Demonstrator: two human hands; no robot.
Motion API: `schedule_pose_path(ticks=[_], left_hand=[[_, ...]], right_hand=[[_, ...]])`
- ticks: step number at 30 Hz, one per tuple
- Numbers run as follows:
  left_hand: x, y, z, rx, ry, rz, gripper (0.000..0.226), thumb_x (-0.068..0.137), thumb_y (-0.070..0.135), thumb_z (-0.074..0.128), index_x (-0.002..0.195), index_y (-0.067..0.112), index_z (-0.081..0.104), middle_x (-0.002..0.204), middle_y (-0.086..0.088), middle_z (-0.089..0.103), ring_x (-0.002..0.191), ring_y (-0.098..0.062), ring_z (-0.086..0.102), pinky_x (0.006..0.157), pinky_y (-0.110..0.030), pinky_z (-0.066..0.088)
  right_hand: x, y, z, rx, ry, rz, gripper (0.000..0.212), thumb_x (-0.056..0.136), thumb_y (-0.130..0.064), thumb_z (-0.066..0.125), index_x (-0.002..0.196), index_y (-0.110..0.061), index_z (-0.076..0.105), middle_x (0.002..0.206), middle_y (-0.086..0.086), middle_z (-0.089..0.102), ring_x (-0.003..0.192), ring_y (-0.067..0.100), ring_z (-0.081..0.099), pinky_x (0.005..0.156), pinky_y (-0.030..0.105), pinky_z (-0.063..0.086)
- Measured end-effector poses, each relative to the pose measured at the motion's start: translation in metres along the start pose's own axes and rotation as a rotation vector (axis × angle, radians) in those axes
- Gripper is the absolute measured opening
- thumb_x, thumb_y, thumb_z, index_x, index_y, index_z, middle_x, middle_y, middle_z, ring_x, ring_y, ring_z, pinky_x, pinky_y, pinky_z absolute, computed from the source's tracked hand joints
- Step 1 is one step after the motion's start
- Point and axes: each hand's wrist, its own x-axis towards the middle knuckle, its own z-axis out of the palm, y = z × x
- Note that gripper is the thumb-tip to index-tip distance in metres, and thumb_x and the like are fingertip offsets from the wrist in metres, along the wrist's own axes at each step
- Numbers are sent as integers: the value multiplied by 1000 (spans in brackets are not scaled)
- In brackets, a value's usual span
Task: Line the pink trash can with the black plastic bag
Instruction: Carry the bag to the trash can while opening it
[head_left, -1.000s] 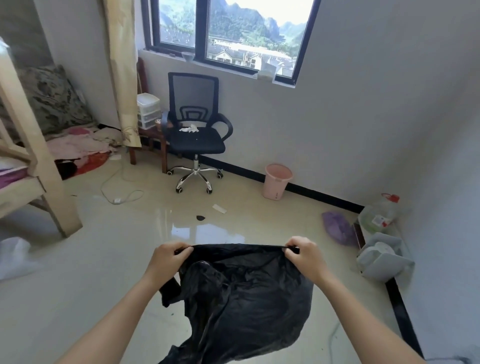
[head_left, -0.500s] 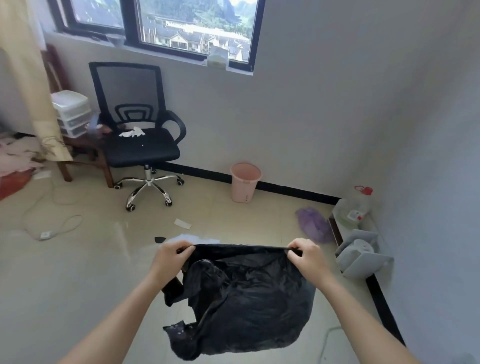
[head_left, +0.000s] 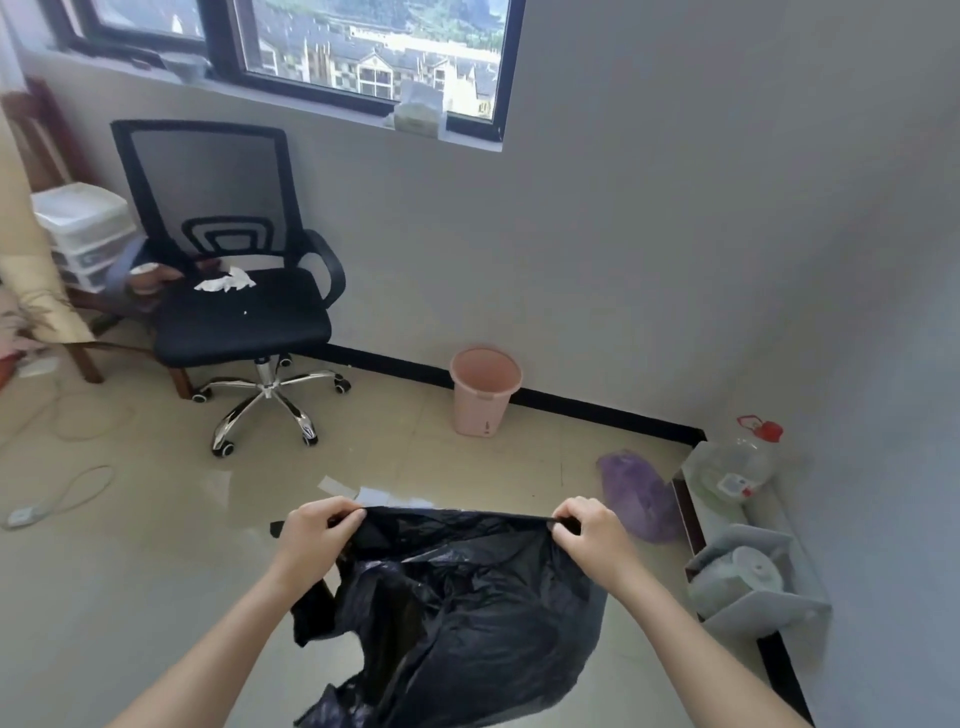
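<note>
Black crinkled plastic bag (head_left: 457, 613) hangs in mid-air in the lower middle of the view, its top edge stretched taut between the person's two hands while the rest droops loose and wrinkled above the glossy beige tiled floor (head_left: 130, 561). At far left a white cable (head_left: 62, 499) lies looped on the floor. A black mesh-backed office chair (head_left: 234, 291) on a chrome star base stands under the dark-framed window (head_left: 363, 57), with a crumpled white tissue (head_left: 226, 281) on its seat. The left hand (head_left: 317, 532) is closed, pinching the bag's left corner between thumb and fingers. Beyond the bag, well apart from it, the round pink plastic trash can (head_left: 483, 392) stands upright on the floor against the grey wall, its mouth unlined. The right hand (head_left: 589, 530) is likewise closed in a pinch on the bag's right corner. Just past that hand a crumpled purple plastic bag (head_left: 636, 493) lies on the floor. In the right corner a clear plastic jug with a red cap (head_left: 735, 462) sits beside a grey plastic holder (head_left: 753, 577) lying by the wall.
</note>
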Motion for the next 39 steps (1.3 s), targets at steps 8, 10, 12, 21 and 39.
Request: schedule_pose_path(ticks=[8,10,12,21,39], left_hand=[[152,5,3,-16,7,-12,14,83,4,61,75,7,71,71,-3,67,72,-19,60,63,-21,41],[187,12,3,-29,17,2,14,84,5,60,76,8,71,71,-3,67,72,-19,60,63,-20,42],[213,17,7,-38,21,-12,13,84,5,59,78,6,71,73,-5,67,74,-20,60,67,-27,43],[309,26,58,-51,6,-66,16,84,6,59,74,12,69,72,-3,67,77,-21,61,72,-30,42],[467,48,190,-181,101,-384,26,86,8,56,67,20,68,74,-4,70,74,-22,61,73,-37,46]], right_hand=[[149,-27,3,14,54,63,11,84,-10,55,86,-2,64,93,12,67,92,25,53,76,29,37],[180,-35,-1,35,94,79,11,84,-10,56,85,-3,64,91,12,66,92,25,53,74,29,37],[201,-35,-1,42,108,104,10,84,-10,56,84,-4,64,90,11,66,91,24,52,73,28,36],[295,13,0,52,16,125,11,84,-10,54,84,-4,63,92,11,65,93,22,51,74,29,38],[500,134,8,134,-239,212,35,82,-11,53,59,-35,41,73,-15,47,87,14,42,69,23,29]])
